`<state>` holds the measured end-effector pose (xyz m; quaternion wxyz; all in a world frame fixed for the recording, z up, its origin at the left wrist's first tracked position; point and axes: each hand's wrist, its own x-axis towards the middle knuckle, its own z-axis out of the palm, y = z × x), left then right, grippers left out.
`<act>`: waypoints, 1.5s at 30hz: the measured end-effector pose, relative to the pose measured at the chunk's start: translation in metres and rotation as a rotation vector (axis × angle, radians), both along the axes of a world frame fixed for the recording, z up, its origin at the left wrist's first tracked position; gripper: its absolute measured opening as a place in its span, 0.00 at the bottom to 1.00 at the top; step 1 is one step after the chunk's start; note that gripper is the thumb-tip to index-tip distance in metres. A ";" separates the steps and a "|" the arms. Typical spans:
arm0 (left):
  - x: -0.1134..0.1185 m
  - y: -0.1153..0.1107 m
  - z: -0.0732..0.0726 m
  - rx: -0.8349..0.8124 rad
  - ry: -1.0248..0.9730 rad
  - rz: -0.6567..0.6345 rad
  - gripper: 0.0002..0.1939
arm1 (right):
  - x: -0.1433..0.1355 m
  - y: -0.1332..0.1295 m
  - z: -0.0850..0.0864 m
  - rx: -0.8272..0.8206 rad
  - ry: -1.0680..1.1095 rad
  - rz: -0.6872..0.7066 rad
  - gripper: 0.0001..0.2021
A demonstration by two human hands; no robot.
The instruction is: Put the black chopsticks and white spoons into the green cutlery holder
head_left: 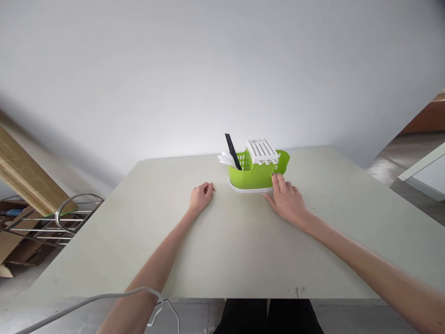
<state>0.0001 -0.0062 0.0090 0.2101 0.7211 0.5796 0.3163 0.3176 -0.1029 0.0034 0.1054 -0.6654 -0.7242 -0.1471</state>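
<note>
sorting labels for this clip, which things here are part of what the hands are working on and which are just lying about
In hand:
green cutlery caddy, touched by the right hand
black chopsticks and white spoons standing in it
white slotted lid on top
left hand, resting curled on the table

Lying about:
metal rack
white cable

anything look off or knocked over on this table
Nothing stands out. The green plastic cutlery caddy stands upright on the pale table, black chopsticks leaning inside. Right hand touches it; left hand rests curled nearby.

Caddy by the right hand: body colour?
Lime green caddy, white base and white slotted top; head view.
</note>
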 end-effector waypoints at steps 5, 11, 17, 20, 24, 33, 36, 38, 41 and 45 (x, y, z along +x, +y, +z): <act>-0.003 -0.003 0.002 -0.004 -0.001 0.000 0.23 | 0.009 -0.003 -0.002 0.024 -0.021 -0.031 0.34; -0.009 -0.003 0.001 -0.008 -0.001 0.002 0.23 | 0.037 0.000 -0.008 0.003 0.012 -0.083 0.36; -0.023 -0.001 -0.001 -0.024 -0.009 -0.005 0.23 | 0.075 0.002 -0.008 -0.042 0.059 -0.167 0.37; -0.030 0.000 -0.002 -0.024 -0.012 -0.005 0.24 | 0.089 0.001 -0.006 -0.060 0.079 -0.202 0.38; -0.039 -0.001 -0.002 -0.023 -0.016 -0.007 0.23 | 0.103 -0.001 -0.004 -0.079 0.107 -0.269 0.39; -0.053 -0.003 -0.003 -0.023 -0.008 0.004 0.24 | 0.129 0.001 -0.007 -0.124 0.150 -0.359 0.43; -0.055 -0.002 -0.005 -0.023 -0.007 0.012 0.24 | 0.135 0.003 -0.007 -0.119 0.191 -0.359 0.43; -0.055 -0.002 -0.005 -0.021 -0.004 0.020 0.24 | 0.135 0.000 -0.007 -0.136 0.243 -0.364 0.43; -0.054 -0.001 -0.005 -0.018 -0.004 0.032 0.23 | 0.126 -0.013 -0.012 -0.106 0.389 -0.371 0.43; -0.053 -0.001 -0.005 -0.021 -0.010 0.045 0.23 | 0.093 -0.038 -0.035 0.050 0.706 -0.268 0.42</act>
